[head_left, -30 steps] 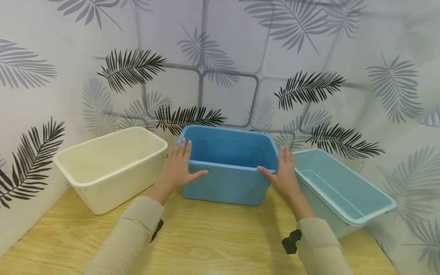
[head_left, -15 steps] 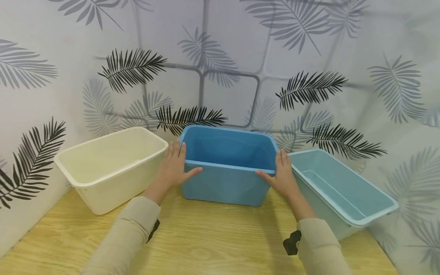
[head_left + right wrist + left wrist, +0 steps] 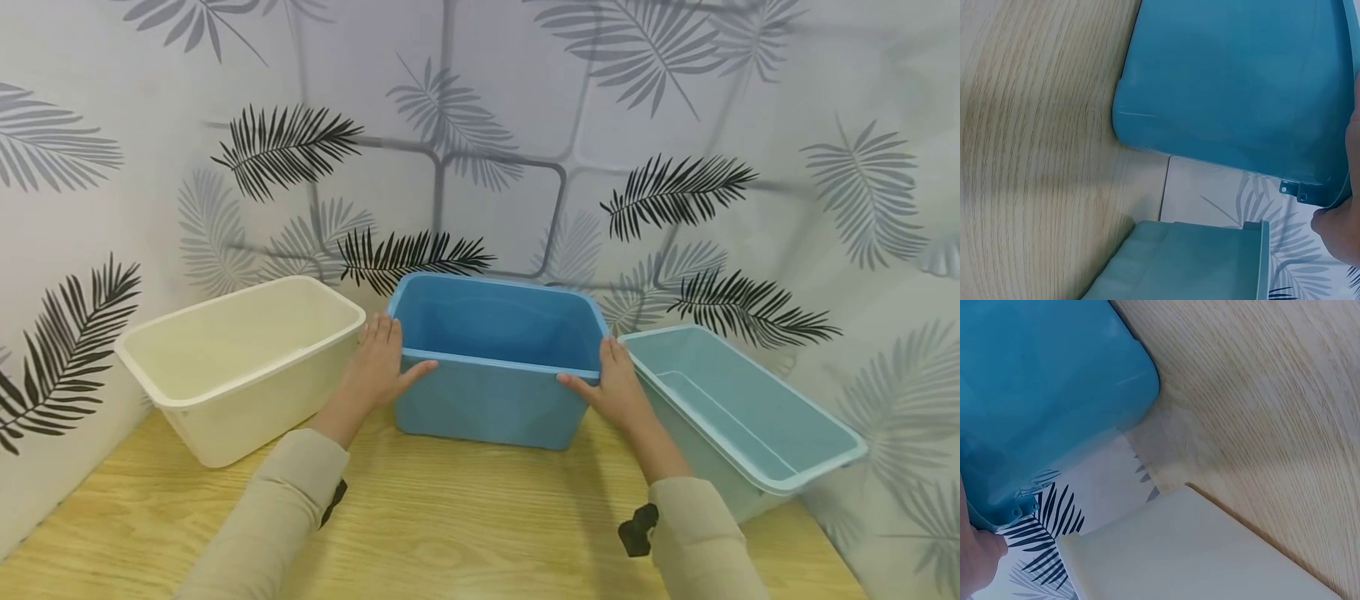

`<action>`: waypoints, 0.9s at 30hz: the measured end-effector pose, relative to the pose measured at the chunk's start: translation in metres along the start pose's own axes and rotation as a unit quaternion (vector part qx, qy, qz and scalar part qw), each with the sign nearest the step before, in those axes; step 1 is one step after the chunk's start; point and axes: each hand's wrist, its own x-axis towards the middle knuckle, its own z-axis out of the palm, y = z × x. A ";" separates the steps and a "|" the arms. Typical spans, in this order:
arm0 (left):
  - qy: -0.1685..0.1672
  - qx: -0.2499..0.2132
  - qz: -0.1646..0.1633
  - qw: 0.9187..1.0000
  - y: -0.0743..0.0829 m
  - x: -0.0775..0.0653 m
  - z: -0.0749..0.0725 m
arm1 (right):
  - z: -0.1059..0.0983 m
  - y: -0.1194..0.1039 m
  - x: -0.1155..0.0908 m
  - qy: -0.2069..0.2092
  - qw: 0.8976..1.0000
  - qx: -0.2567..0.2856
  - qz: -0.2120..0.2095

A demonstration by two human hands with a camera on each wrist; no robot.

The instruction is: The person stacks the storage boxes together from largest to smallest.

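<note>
A blue plastic storage bin (image 3: 487,404) stands upright on the wooden table, its open top tilted into my view in the head view. My left hand (image 3: 367,367) grips its left end at the rim, thumb along the front and fingers at the side. At the opposite end my right hand (image 3: 618,387) holds the rim the same way. In the left wrist view, part of the left hand (image 3: 979,559) shows by the bin's rim. The right wrist view catches part of the right hand (image 3: 1341,231) against the blue rim. Most fingertips are hidden.
To the left stands a cream bin (image 3: 262,400), angled and close to my left hand. On the right, a pale blue-green bin (image 3: 750,408) sits near my right hand. A leaf-patterned white backdrop (image 3: 502,108) rises behind the wooden table (image 3: 465,517).
My left hand has shifted slightly left and its spread fingers have drawn together at the blue bin's end. The right hand's fingers have come lower along the rim. The bins stay in place.
</note>
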 end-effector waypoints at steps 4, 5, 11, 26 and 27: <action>-0.007 -0.004 -0.001 1.000 0.000 -0.001 -0.001 | 0.001 -0.001 -0.001 0.007 1.000 -0.003 -0.005; -0.008 -0.005 -0.001 1.000 0.001 -0.001 -0.001 | 0.001 -0.001 -0.001 0.009 1.000 -0.003 -0.006; 0.000 -0.008 0.006 1.000 0.001 -0.002 -0.003 | 0.003 -0.001 -0.002 0.026 0.999 -0.010 -0.015; 0.011 -0.011 0.015 1.000 0.002 -0.008 -0.004 | 0.004 -0.004 -0.009 0.052 0.998 -0.034 -0.021; 0.011 -0.012 0.016 1.000 0.002 -0.009 -0.003 | 0.004 -0.005 -0.010 0.052 0.998 -0.035 -0.020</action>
